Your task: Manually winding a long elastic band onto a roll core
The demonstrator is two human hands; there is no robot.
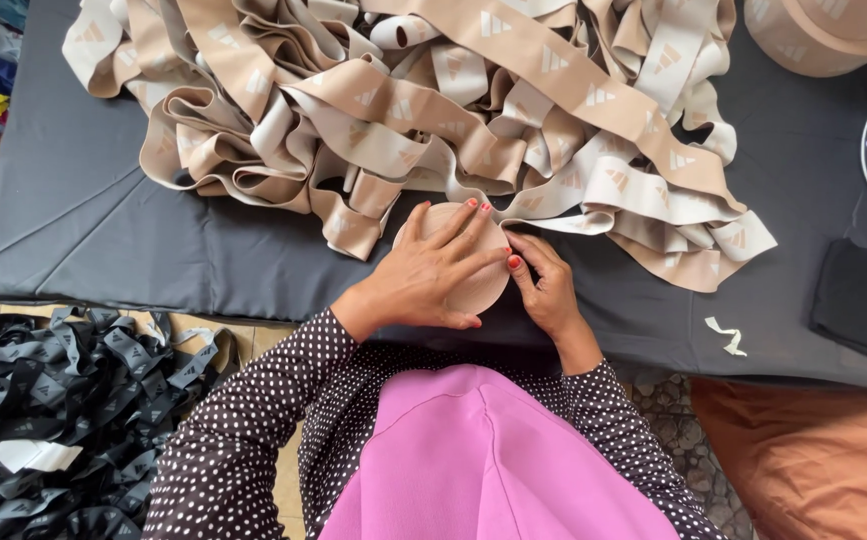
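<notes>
— Roll [473,285] of beige band, flat on dark mat [103,220], near front edge, just under big loose heap [433,110] of same band.

— And hands?

— Left hand [423,280] lying over roll, fingers spread wide, pressing top face. Right hand [543,285] at right rim of roll, fingers bent narrow, touching rim. Whether pinching band end there: cannot tell.

— Band from heap joined to roll?

— Seems running from heap toward right fingers, but hidden partly.

— Around?

— Small pale scrap [725,336] on mat, right of hands, apart. Black cloth [858,295] further right. Big beige rolls [823,30] at far right corner. Pile of black band [53,420] on floor, left. Dotted sleeves [243,430] and pink cloth [473,460] below.
</notes>
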